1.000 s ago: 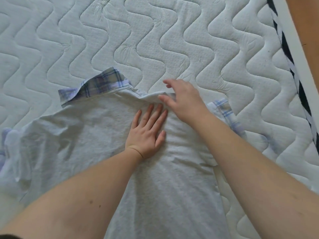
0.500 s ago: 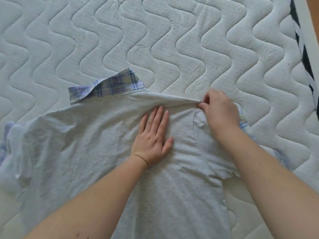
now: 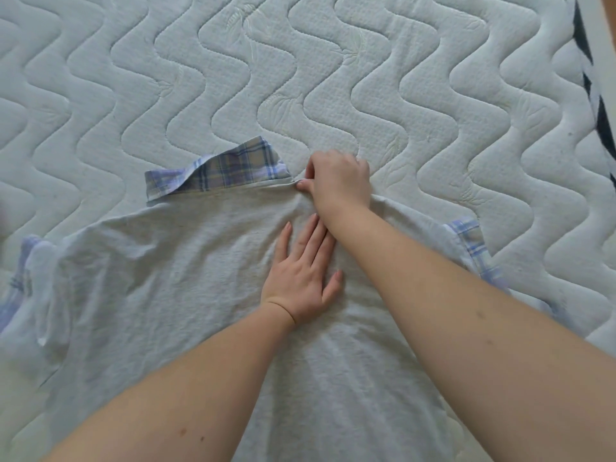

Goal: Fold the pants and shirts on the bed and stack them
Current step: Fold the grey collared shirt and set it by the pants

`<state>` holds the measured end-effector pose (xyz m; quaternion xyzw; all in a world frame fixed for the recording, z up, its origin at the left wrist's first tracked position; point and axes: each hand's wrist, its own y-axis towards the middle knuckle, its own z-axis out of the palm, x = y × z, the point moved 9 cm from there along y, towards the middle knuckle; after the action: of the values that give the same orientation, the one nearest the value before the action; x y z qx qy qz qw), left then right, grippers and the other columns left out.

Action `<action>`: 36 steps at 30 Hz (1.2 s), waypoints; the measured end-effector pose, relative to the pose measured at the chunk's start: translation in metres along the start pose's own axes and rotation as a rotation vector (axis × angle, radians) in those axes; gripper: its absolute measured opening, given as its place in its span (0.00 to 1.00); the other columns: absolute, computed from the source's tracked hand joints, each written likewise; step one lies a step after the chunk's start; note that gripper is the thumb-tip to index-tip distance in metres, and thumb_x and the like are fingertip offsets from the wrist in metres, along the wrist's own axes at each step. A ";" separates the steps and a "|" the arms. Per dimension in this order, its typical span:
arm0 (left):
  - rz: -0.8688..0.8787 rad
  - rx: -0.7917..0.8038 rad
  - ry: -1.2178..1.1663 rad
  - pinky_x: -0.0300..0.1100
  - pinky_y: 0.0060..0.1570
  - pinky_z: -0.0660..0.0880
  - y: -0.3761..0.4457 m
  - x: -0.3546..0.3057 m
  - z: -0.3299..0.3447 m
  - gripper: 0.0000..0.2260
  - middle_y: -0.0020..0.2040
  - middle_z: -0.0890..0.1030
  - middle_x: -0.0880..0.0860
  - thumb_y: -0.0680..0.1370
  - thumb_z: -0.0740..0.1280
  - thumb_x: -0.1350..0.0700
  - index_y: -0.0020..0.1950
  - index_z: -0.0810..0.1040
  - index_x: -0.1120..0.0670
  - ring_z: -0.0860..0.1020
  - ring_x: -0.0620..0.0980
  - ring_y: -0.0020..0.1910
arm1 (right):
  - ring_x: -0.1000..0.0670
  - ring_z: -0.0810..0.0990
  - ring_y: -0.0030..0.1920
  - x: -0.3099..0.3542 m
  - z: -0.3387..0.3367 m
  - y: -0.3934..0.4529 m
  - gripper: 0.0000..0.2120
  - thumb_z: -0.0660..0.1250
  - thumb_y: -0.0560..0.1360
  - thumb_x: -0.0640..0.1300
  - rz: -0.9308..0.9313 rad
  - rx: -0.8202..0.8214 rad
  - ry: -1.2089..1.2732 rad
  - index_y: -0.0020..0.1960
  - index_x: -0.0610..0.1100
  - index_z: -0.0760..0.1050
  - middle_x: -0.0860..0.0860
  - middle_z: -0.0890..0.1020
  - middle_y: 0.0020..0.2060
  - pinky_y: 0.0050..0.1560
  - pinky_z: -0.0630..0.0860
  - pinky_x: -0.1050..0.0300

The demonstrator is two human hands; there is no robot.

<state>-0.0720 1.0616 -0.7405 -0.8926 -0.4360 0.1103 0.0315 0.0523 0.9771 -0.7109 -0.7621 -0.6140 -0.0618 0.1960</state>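
a grey shirt lies spread across the white quilted mattress, its body running down toward the person and out of the bottom of the view. the shirt's plaid collar sits at its far edge, flipped up and lying flat on the mattress, one corner of it folded over. a plaid cuff shows at the shirt's right side, just beyond the right forearm, and another bit of plaid trim peeks out at the far left, where the sleeve is bunched and a little blurred.

the left hand lies flat on the middle of the shirt, palm down, fingers straight and close together, pointing away from the person, pressing the cloth against the mattress. the right hand is at the shirt's top edge, just to the right of the collar, its fingers curled, pinching the fabric edge between thumb and fingers. small creases fan out in the cloth from that pinch. the right forearm crosses just over the fingertips of the left hand, so the two hands sit very near each other.

along the right side of the mattress runs a dark and white striped border.
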 end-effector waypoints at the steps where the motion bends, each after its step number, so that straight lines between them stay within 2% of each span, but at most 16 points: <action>1: 0.000 0.003 -0.001 0.59 0.76 0.45 0.000 0.000 0.000 0.31 0.79 0.61 0.56 0.79 0.52 0.43 0.78 0.61 0.59 0.51 0.52 0.79 | 0.47 0.74 0.57 0.001 -0.002 -0.003 0.13 0.66 0.75 0.59 -0.031 -0.023 -0.008 0.51 0.50 0.75 0.51 0.79 0.53 0.57 0.63 0.52; 4: 0.002 -0.001 0.001 0.59 0.76 0.46 0.000 -0.001 -0.001 0.32 0.80 0.55 0.55 0.79 0.52 0.43 0.79 0.56 0.58 0.49 0.52 0.80 | 0.47 0.74 0.56 -0.021 -0.013 -0.017 0.15 0.67 0.73 0.59 -0.046 -0.042 0.019 0.53 0.49 0.75 0.51 0.79 0.52 0.56 0.63 0.52; 8: 0.005 -0.006 0.013 0.58 0.77 0.44 -0.001 0.000 0.001 0.34 0.81 0.51 0.54 0.79 0.52 0.42 0.81 0.52 0.56 0.48 0.52 0.80 | 0.45 0.74 0.56 -0.091 -0.036 -0.058 0.16 0.70 0.72 0.60 0.085 -0.031 0.039 0.51 0.50 0.75 0.51 0.79 0.51 0.54 0.64 0.51; 11: 0.004 -0.002 0.016 0.57 0.77 0.44 -0.001 0.001 0.003 0.33 0.81 0.50 0.53 0.79 0.52 0.42 0.81 0.51 0.55 0.47 0.51 0.80 | 0.44 0.72 0.57 -0.146 -0.049 -0.093 0.19 0.68 0.70 0.66 0.189 0.033 -0.029 0.50 0.51 0.75 0.51 0.79 0.51 0.53 0.61 0.51; 15: -0.001 0.006 0.010 0.57 0.77 0.44 -0.001 0.002 0.004 0.33 0.81 0.49 0.53 0.79 0.52 0.42 0.81 0.50 0.55 0.46 0.51 0.80 | 0.46 0.65 0.65 -0.190 -0.058 -0.123 0.28 0.63 0.66 0.72 0.256 0.225 -0.025 0.59 0.56 0.75 0.52 0.74 0.59 0.62 0.56 0.51; 17: -0.001 0.005 -0.002 0.57 0.77 0.44 -0.001 0.002 0.004 0.34 0.81 0.48 0.53 0.78 0.53 0.42 0.81 0.50 0.54 0.46 0.51 0.80 | 0.46 0.69 0.63 -0.206 -0.063 -0.134 0.31 0.65 0.66 0.70 0.302 0.262 0.035 0.63 0.56 0.72 0.52 0.74 0.58 0.62 0.61 0.49; 18: -0.003 0.004 -0.003 0.57 0.77 0.44 -0.001 0.002 0.004 0.34 0.81 0.48 0.53 0.78 0.53 0.42 0.81 0.50 0.54 0.47 0.51 0.80 | 0.48 0.73 0.59 -0.214 -0.065 -0.139 0.31 0.68 0.66 0.68 0.366 0.265 0.143 0.64 0.55 0.71 0.53 0.75 0.55 0.57 0.66 0.50; 20: -0.005 0.006 -0.002 0.57 0.77 0.44 -0.001 0.002 0.005 0.34 0.81 0.48 0.53 0.78 0.52 0.43 0.81 0.50 0.54 0.46 0.51 0.80 | 0.53 0.76 0.48 -0.228 -0.064 -0.152 0.27 0.71 0.68 0.65 0.517 0.262 0.377 0.60 0.51 0.71 0.55 0.77 0.46 0.45 0.69 0.58; 21: -0.007 0.009 -0.002 0.57 0.77 0.44 -0.001 0.002 0.006 0.33 0.81 0.48 0.53 0.78 0.52 0.42 0.81 0.49 0.54 0.46 0.50 0.80 | 0.56 0.75 0.43 -0.229 -0.061 -0.158 0.21 0.71 0.69 0.64 0.531 0.274 0.397 0.53 0.51 0.72 0.56 0.76 0.41 0.39 0.67 0.61; 22: -0.010 0.013 -0.001 0.57 0.77 0.44 -0.001 0.003 0.006 0.33 0.81 0.48 0.53 0.78 0.52 0.42 0.81 0.49 0.54 0.46 0.50 0.80 | 0.57 0.73 0.38 -0.226 -0.059 -0.162 0.17 0.70 0.71 0.62 0.506 0.284 0.354 0.46 0.50 0.71 0.57 0.74 0.37 0.35 0.64 0.62; 24: -0.014 0.019 0.001 0.57 0.77 0.43 -0.001 0.003 0.007 0.33 0.81 0.48 0.53 0.79 0.51 0.42 0.81 0.49 0.54 0.46 0.50 0.80 | 0.52 0.68 0.32 -0.218 -0.058 -0.168 0.19 0.70 0.73 0.59 0.460 0.236 0.334 0.35 0.48 0.67 0.53 0.70 0.30 0.31 0.61 0.57; 27: -0.012 0.015 0.002 0.56 0.77 0.42 -0.001 0.002 0.006 0.33 0.81 0.48 0.53 0.79 0.51 0.42 0.81 0.48 0.54 0.45 0.50 0.80 | 0.48 0.72 0.33 -0.226 -0.076 -0.182 0.18 0.68 0.76 0.55 0.533 -0.025 0.416 0.39 0.41 0.76 0.48 0.75 0.30 0.34 0.66 0.54; 30: -0.015 0.004 0.003 0.55 0.77 0.41 -0.001 0.003 0.007 0.33 0.81 0.47 0.52 0.79 0.50 0.42 0.81 0.47 0.53 0.45 0.49 0.80 | 0.47 0.73 0.33 -0.248 -0.087 -0.208 0.16 0.67 0.77 0.55 0.670 -0.205 0.465 0.39 0.42 0.76 0.49 0.76 0.29 0.33 0.66 0.54; 33: -0.016 0.005 0.011 0.55 0.77 0.40 -0.001 0.003 0.008 0.33 0.81 0.47 0.52 0.79 0.50 0.42 0.81 0.46 0.52 0.45 0.49 0.80 | 0.44 0.76 0.36 -0.266 -0.072 -0.229 0.17 0.67 0.77 0.54 0.778 -0.125 0.467 0.37 0.42 0.76 0.49 0.77 0.29 0.37 0.69 0.53; 36: -0.010 -0.001 0.020 0.55 0.77 0.40 -0.001 0.002 0.008 0.33 0.81 0.45 0.51 0.79 0.50 0.42 0.81 0.46 0.53 0.45 0.49 0.80 | 0.45 0.75 0.34 -0.270 -0.057 -0.237 0.25 0.64 0.76 0.61 0.814 -0.051 0.537 0.35 0.39 0.73 0.48 0.76 0.28 0.38 0.69 0.52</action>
<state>-0.0730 1.0638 -0.7483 -0.8913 -0.4405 0.1012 0.0358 -0.2314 0.7497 -0.6959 -0.9020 -0.1921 -0.1898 0.3368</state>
